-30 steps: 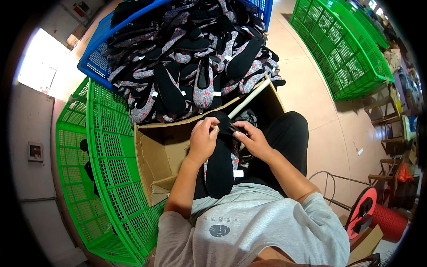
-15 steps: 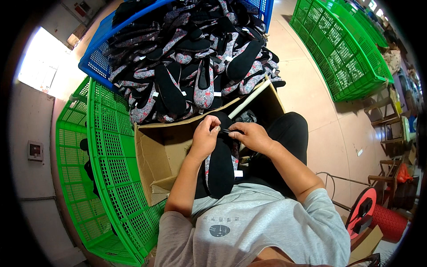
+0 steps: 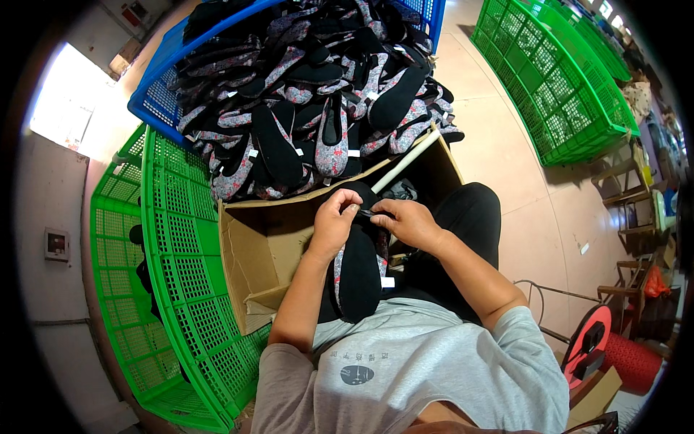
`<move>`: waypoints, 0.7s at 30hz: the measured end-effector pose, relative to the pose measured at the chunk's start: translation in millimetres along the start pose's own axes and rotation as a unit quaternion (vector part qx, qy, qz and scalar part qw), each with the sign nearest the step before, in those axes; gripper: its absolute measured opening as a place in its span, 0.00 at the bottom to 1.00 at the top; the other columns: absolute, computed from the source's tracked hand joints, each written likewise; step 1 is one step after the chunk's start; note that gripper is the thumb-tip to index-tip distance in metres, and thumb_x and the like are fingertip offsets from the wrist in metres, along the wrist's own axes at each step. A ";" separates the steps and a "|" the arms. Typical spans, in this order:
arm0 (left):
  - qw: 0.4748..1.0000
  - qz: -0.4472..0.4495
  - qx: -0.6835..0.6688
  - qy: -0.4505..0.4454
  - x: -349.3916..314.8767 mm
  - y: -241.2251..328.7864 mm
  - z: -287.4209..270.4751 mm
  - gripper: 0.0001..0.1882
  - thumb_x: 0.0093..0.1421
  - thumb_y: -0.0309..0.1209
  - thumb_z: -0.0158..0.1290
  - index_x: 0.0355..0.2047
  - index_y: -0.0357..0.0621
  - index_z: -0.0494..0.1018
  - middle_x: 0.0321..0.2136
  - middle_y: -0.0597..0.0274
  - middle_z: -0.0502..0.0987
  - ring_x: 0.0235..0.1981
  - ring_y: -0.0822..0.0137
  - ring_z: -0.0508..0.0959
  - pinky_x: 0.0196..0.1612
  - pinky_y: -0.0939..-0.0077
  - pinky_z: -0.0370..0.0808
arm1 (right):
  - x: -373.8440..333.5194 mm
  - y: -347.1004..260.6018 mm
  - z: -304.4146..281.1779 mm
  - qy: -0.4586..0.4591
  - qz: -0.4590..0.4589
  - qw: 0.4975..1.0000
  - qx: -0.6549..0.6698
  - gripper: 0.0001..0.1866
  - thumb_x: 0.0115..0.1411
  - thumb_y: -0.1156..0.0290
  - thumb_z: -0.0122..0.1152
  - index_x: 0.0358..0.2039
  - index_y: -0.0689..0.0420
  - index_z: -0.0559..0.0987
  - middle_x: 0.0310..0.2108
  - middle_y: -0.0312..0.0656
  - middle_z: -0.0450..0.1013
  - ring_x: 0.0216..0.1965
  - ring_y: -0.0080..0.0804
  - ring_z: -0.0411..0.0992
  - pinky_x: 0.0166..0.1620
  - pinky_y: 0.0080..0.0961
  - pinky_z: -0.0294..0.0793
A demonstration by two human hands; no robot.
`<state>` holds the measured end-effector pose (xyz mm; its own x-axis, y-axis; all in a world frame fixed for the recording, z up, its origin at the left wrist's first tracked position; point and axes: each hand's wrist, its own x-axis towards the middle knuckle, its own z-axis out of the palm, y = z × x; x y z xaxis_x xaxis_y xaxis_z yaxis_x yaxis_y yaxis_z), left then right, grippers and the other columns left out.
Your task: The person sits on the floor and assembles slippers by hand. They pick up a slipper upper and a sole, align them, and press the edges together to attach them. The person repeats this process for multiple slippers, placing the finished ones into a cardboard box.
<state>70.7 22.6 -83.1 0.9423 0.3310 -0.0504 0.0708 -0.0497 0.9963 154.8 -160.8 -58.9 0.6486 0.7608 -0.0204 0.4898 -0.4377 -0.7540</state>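
Observation:
A slipper (image 3: 359, 286) with a black sole, grey-and-red floral edging and a small white tag lies sole up across my lap. My left hand (image 3: 335, 220) is closed at its far part, thumb and fingers pinching the dark material. Close beside it, my right hand (image 3: 410, 223) is also closed, its fingertips pinched around a thin dark piece too small to name. The two sets of fingertips almost meet over the slipper. Just beyond my hands, many similar slippers (image 3: 332, 141) are heaped, some sole up, others showing their openings.
A blue crate (image 3: 155, 98) surrounds the back of the heap. An open cardboard box (image 3: 249, 253) with a pale rod (image 3: 405, 160) across it sits before me. Green crates (image 3: 191, 282) stand at left, another green crate (image 3: 553, 94) at far right. A red spool (image 3: 589, 343) is at lower right.
My hands and the slipper keep nearly the same place. Only slight shifts of my fingers show.

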 end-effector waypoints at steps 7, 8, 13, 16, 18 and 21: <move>0.998 -0.045 -0.050 0.010 2.7 1.7 2.1 0.06 0.60 0.17 0.50 0.36 0.38 0.73 0.31 0.71 0.73 0.33 0.80 0.71 0.40 0.84 0.69 | 2.0 -2.4 0.5 -0.002 -0.017 1.000 -0.011 0.16 0.62 0.55 0.60 0.43 0.53 0.80 0.35 0.47 0.79 0.38 0.48 0.78 0.39 0.40 0.75; 0.997 -0.046 -0.055 0.012 3.1 1.5 2.5 0.06 0.60 0.17 0.51 0.36 0.38 0.73 0.31 0.71 0.73 0.33 0.80 0.71 0.40 0.84 0.69 | 2.3 -2.0 1.0 -0.003 -0.017 1.000 -0.012 0.16 0.61 0.55 0.60 0.43 0.53 0.80 0.34 0.47 0.79 0.37 0.48 0.77 0.39 0.40 0.75; 0.996 -0.065 -0.058 -0.002 4.2 2.9 1.7 0.07 0.61 0.17 0.50 0.38 0.40 0.73 0.33 0.72 0.72 0.35 0.79 0.70 0.42 0.85 0.68 | 4.2 0.2 4.5 -0.003 -0.020 1.000 -0.011 0.16 0.61 0.55 0.61 0.42 0.53 0.79 0.32 0.47 0.78 0.36 0.49 0.77 0.38 0.41 0.74; 0.995 -0.069 -0.068 -0.001 4.5 2.3 1.6 0.07 0.61 0.17 0.50 0.38 0.40 0.73 0.33 0.71 0.72 0.35 0.79 0.70 0.42 0.85 0.68 | 4.8 0.3 5.4 -0.007 -0.014 1.000 -0.007 0.16 0.61 0.55 0.61 0.42 0.53 0.78 0.32 0.47 0.78 0.36 0.49 0.77 0.37 0.42 0.73; 0.995 -0.069 -0.069 -0.002 4.9 2.1 1.6 0.07 0.61 0.16 0.50 0.38 0.40 0.73 0.33 0.71 0.72 0.35 0.79 0.71 0.42 0.85 0.68 | 4.8 1.6 6.5 -0.004 -0.015 1.000 -0.003 0.16 0.61 0.55 0.61 0.42 0.53 0.77 0.31 0.47 0.78 0.36 0.49 0.77 0.37 0.42 0.73; 0.995 -0.071 -0.067 -0.002 4.8 1.8 1.2 0.08 0.60 0.16 0.50 0.38 0.40 0.73 0.33 0.71 0.72 0.35 0.79 0.71 0.42 0.85 0.68 | 5.1 1.0 6.0 -0.010 -0.007 1.000 0.002 0.15 0.61 0.55 0.61 0.41 0.52 0.78 0.31 0.47 0.78 0.35 0.49 0.77 0.37 0.42 0.73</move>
<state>75.7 23.0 -81.6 0.9269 0.3224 -0.1920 0.1599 0.1236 0.9794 155.1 -154.5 -63.7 0.6297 0.7765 -0.0240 0.4963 -0.4258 -0.7565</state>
